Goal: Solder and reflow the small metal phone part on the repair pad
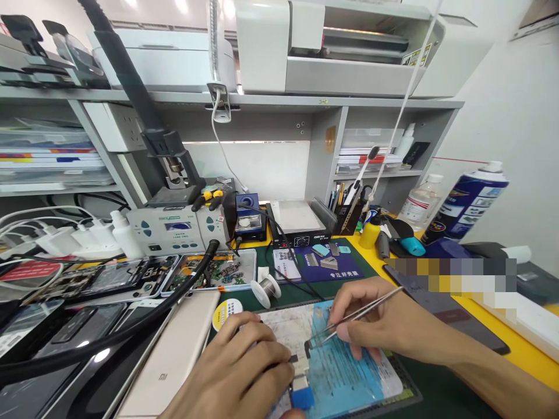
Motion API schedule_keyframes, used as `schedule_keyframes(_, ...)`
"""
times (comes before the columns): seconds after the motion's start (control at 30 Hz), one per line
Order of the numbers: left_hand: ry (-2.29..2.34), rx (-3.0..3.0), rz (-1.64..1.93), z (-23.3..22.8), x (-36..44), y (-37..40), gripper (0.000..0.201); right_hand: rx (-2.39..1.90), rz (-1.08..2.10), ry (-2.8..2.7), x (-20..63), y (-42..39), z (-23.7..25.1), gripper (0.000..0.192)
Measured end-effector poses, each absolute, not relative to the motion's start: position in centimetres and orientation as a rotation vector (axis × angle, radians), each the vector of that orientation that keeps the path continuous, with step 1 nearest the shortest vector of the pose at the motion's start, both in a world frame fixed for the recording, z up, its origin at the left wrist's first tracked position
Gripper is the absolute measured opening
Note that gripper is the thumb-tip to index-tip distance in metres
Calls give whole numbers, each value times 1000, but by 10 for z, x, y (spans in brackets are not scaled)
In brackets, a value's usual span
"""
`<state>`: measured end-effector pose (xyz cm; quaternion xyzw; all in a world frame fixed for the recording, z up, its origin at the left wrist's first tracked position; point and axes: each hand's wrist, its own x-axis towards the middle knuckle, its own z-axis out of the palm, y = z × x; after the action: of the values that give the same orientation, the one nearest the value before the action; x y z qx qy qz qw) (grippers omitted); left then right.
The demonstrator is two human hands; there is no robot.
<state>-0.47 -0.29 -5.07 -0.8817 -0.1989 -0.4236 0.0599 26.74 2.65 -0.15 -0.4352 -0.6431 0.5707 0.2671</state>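
My right hand [375, 317] grips metal tweezers [356, 315], their tips down at a small black part [308, 347] on the blue work mat [345, 378]. My left hand [244, 366] rests curled on the left side of the mat, its fingers pressing on something small that they hide. A blue block [302, 397] sits just under its thumb. A stained white patch [288, 329] of the mat shows between my hands.
A gold phone back [174, 355] and several opened phones [109, 279] lie at left under a black hose [144, 317]. Behind stand a solder spool [267, 290], soldering station [172, 228], hot plate [297, 221], spray can [465, 201] and yellow bottle [370, 233].
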Motion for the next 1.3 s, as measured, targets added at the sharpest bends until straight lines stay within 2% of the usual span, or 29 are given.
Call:
schedule_keyframes(0.2, -621, -2655, -1248, -44, -10, -4, 25, -1172, 1535, -1757, 267, 27, -2, 27)
schedule_keyframes(0.4, -745, -2649, -1274, -15, -20, -7, 20, -1169, 1525, -1744, 266, 26, -1, 27)
schedule_keyframes(0.53, -901, -2661, -1161, -2, -19, -13, 17, -1164, 1536, -1771, 267, 26, -1, 26)
schedule_keyframes(0.8, -795, -2517, -1358, -1, -28, -7, 16, -1177, 1531, -1768, 268, 26, 2, 28)
schedule_keyframes(1.07, -910, -2323, -1343, 13, -43, 9, 13, -1196, 1523, -1806, 268, 27, 0, 33)
schedule_keyframes(1.3, -968, -2352, -1323, 11, -45, 15, 13, -1210, 1511, -1803, 266, 26, 4, 29)
